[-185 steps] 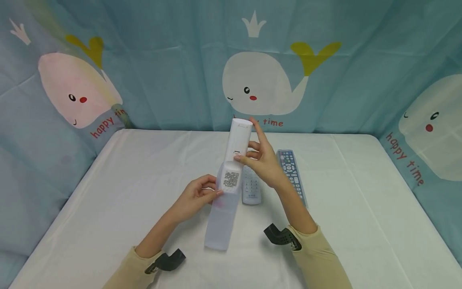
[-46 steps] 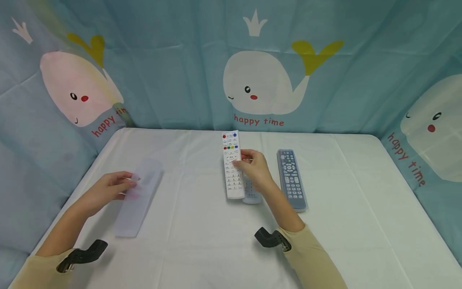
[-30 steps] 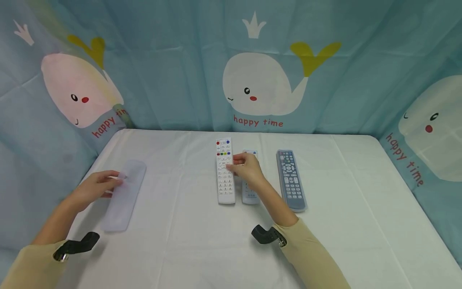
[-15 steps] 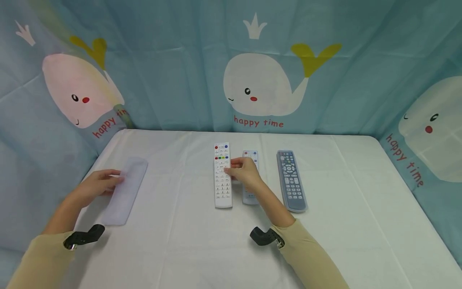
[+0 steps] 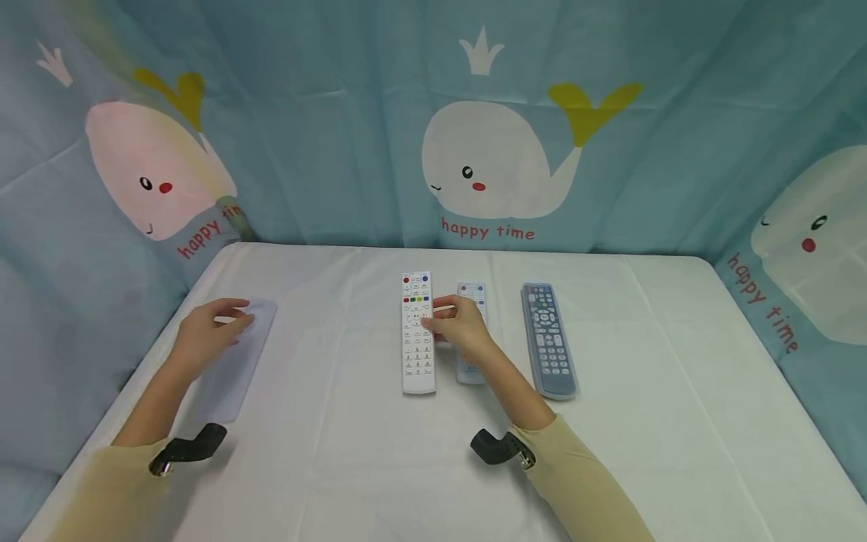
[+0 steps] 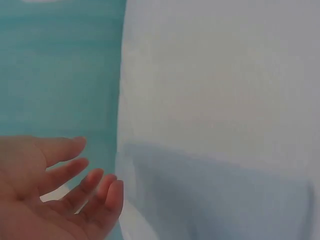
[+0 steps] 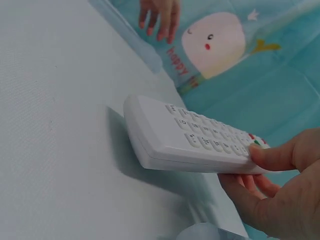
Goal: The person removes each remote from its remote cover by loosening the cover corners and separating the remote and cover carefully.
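My right hand (image 5: 463, 330) pinches a white remote control (image 5: 416, 354) at its right edge, thumb on the button face and fingers underneath. The right wrist view shows this remote (image 7: 170, 135) held above the white cloth, its shadow below. At the left of the table, a translucent, pale remote cover (image 5: 245, 369) lies flat. My left hand (image 5: 203, 337) hovers over it with loosely bent fingers and holds nothing. In the left wrist view, that hand (image 6: 60, 192) is apart from the cover (image 6: 225, 200).
A smaller pale remote (image 5: 472, 369) lies partly hidden behind my right hand. Farther right lies a grey remote in a clear cover (image 5: 552, 342). A white cloth (image 5: 366, 467) covers the table, and a blue whale-print curtain (image 5: 339, 165) hangs behind it and at both sides.
The white remote came out of the translucent cover and moved left of the pale remote. My left hand carried the cover to the table's left side, laid it down and let go.
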A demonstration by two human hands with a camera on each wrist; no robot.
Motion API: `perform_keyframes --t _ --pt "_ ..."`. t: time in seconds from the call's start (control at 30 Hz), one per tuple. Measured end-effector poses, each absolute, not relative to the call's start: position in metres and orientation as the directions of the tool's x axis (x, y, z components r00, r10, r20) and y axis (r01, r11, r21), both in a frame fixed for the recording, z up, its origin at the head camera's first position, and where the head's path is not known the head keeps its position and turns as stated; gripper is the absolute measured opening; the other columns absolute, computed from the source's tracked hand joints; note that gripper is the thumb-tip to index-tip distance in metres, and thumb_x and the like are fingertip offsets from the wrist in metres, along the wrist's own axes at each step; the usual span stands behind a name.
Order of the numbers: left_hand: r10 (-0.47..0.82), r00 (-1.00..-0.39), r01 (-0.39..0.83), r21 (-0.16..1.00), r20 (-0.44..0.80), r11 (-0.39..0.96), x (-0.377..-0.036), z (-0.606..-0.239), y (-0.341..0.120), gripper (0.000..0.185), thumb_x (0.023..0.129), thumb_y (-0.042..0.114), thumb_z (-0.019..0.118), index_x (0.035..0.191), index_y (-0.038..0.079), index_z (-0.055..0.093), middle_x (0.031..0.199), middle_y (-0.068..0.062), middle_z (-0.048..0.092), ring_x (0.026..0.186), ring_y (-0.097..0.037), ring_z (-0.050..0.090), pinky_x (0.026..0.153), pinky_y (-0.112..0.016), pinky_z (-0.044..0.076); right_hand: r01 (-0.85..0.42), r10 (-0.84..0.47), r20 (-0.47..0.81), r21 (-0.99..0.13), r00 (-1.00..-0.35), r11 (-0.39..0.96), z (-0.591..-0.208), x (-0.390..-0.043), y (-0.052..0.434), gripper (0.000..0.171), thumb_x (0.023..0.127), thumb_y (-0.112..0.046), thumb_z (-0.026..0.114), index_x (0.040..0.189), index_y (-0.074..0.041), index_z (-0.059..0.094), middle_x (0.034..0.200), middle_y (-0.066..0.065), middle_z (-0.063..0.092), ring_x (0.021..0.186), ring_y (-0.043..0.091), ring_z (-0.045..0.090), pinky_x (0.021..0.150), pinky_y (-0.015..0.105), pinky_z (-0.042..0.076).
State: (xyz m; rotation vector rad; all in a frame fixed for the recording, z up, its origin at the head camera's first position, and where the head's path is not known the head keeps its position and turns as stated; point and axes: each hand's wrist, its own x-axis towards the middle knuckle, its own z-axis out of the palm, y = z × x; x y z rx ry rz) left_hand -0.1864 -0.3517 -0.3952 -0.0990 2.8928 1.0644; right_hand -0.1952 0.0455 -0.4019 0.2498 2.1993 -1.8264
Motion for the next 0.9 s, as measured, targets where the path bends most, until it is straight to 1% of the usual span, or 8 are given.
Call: perform_keyframes --t 0.1,0.2,0.33,0.43,0.5,0.63,0.77,0.9 --pt "-0.029 -0.998 -0.056 0.685 -0.050 0.726 -0.187 -0.390 -0.322 0.051 0.111 0.028 0.055 0.149 -0.007 0.050 0.135 -0.033 0.057 0.108 -0.045 0.066 0.069 -0.008 0.051 0.298 -0.036 -0.311 -0.934 -0.950 0.198 -0.403 -0.194 0.046 0.043 0.097 -0.004 0.075 0.138 0.000 0.062 0.114 0.015 0.066 0.090 0.022 0.071 0.088 0.036 0.063" --pt "-0.022 -0.999 -0.042 0.733 -0.038 0.679 -0.186 -0.386 -0.295 0.051 0.111 0.027 0.056 0.150 -0.004 0.050 0.136 -0.030 0.058 0.109 -0.043 0.068 0.072 -0.008 0.052 0.296 -0.036 -0.308 -0.936 -0.951 0.192 -0.403 -0.194 0.046 0.043 0.097 -0.004 0.075 0.138 0.000 0.062 0.114 0.016 0.066 0.091 0.023 0.072 0.088 0.036 0.063" --pt "-0.004 -1.000 -0.001 0.815 0.001 0.580 -0.185 -0.386 -0.266 0.050 0.110 0.023 0.058 0.151 -0.003 0.049 0.135 -0.029 0.060 0.105 -0.026 0.072 0.077 -0.010 0.056 0.294 -0.030 -0.303 -0.939 -0.952 0.177 -0.404 -0.194 0.045 0.043 0.098 -0.004 0.075 0.138 0.000 0.061 0.115 0.016 0.066 0.093 0.023 0.072 0.088 0.036 0.063" --pt "0.019 -1.000 0.015 0.874 0.007 0.485 -0.184 -0.388 -0.245 0.051 0.110 0.020 0.059 0.154 -0.003 0.047 0.136 -0.029 0.060 0.103 -0.017 0.073 0.082 -0.017 0.059 0.293 -0.021 -0.300 -0.942 -0.954 0.161 -0.404 -0.193 0.045 0.042 0.098 -0.003 0.074 0.138 0.001 0.062 0.114 0.016 0.067 0.094 0.024 0.071 0.088 0.036 0.063" --pt "0.029 -1.000 0.004 0.904 -0.010 0.428 -0.183 -0.390 -0.231 0.052 0.110 0.019 0.060 0.155 -0.002 0.046 0.138 -0.029 0.060 0.108 -0.021 0.074 0.086 -0.022 0.061 0.293 -0.017 -0.299 -0.944 -0.954 0.153 -0.405 -0.194 0.045 0.042 0.098 -0.002 0.074 0.138 0.001 0.061 0.114 0.017 0.066 0.095 0.024 0.071 0.088 0.036 0.063" --pt "0.040 -0.998 -0.031 0.937 -0.048 0.348 -0.182 -0.398 -0.204 0.051 0.109 0.016 0.059 0.155 -0.004 0.045 0.140 -0.030 0.059 0.120 -0.040 0.069 0.091 -0.031 0.061 0.292 -0.020 -0.297 -0.947 -0.955 0.135 -0.408 -0.193 0.045 0.041 0.098 -0.001 0.073 0.138 0.002 0.061 0.114 0.017 0.066 0.096 0.025 0.071 0.089 0.037 0.063" --pt "0.041 -0.995 -0.068 0.945 -0.086 0.320 -0.183 -0.406 -0.183 0.049 0.109 0.014 0.060 0.153 -0.004 0.047 0.140 -0.029 0.059 0.122 -0.042 0.068 0.091 -0.035 0.062 0.294 -0.025 -0.299 -0.949 -0.954 0.112 -0.409 -0.193 0.045 0.041 0.098 -0.001 0.072 0.138 0.002 0.061 0.115 0.017 0.066 0.096 0.024 0.071 0.089 0.038 0.063" --pt "0.053 -0.990 -0.107 0.951 -0.128 0.290 -0.184 -0.411 -0.168 0.048 0.108 0.013 0.061 0.152 -0.003 0.050 0.139 -0.027 0.061 0.120 -0.040 0.069 0.088 -0.033 0.063 0.290 -0.031 -0.294 -0.952 -0.955 0.098 -0.410 -0.192 0.044 0.042 0.099 -0.001 0.072 0.138 0.002 0.060 0.116 0.018 0.066 0.096 0.024 0.071 0.089 0.038 0.063"
